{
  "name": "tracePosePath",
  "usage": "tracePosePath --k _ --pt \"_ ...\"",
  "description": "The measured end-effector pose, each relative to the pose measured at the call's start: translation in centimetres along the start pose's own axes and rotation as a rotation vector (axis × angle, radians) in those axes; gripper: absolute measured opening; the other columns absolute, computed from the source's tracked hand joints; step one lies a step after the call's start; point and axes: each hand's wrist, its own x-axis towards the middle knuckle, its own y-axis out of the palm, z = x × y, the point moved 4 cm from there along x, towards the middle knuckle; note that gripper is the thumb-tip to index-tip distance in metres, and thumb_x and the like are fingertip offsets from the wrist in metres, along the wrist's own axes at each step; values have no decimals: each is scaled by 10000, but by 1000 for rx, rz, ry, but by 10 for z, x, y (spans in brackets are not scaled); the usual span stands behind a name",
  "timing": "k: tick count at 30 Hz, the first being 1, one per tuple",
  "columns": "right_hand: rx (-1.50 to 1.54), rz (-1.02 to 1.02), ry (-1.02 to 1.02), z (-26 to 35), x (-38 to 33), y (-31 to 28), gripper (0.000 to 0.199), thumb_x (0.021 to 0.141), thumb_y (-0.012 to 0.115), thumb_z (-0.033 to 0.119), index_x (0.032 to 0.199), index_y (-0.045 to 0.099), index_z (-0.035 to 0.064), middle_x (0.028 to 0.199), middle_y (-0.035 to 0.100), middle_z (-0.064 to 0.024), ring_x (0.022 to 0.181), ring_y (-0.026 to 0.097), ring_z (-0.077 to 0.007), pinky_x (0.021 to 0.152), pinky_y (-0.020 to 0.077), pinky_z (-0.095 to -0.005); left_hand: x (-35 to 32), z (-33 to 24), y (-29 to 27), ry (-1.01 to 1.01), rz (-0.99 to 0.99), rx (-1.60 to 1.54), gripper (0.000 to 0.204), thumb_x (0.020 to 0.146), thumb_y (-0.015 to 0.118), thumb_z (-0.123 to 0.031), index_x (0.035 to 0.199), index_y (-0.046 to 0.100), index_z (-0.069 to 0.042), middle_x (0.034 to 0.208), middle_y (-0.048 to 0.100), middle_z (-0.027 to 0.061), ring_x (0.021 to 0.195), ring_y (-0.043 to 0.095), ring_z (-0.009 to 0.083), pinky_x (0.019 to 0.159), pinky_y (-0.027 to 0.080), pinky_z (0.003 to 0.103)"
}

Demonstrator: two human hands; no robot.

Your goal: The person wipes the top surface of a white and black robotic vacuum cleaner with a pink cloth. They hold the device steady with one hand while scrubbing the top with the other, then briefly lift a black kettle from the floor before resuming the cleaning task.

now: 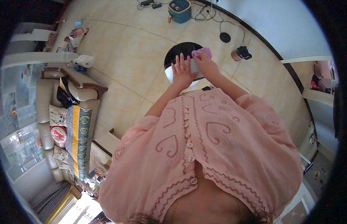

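A round white fan with a black grille top stands on the tiled floor straight ahead of me. My left hand lies flat on its white body, fingers spread. My right hand presses a purple cloth against the fan's upper right edge. My pink buttoned blouse fills the lower middle of the view and hides the fan's base.
A teal appliance with cables sits by the far wall. A black round disc and a dark lidded jug lie to the right of the fan. A sofa with cushions runs along the left. Bags sit at upper left.
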Motion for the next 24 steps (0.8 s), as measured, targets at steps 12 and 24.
tracePosePath --k 12,24 --pt "-44 59 105 -17 33 17 358 778 495 99 1132 517 149 1104 463 -97 990 496 -278 724 487 -370 9 1 -5 -12 29 -24 808 806 507 -476 1400 115 -94 1454 -21 177 1338 -15 366 1028 66 563" --pt "19 43 -60 -12 8 3 314 830 479 144 1143 502 150 1004 504 -110 943 499 -309 809 424 -410 2 3 -2 25 -11 -14 829 793 516 -497 1402 113 -104 1453 -34 177 1333 -17 381 1022 75 574"
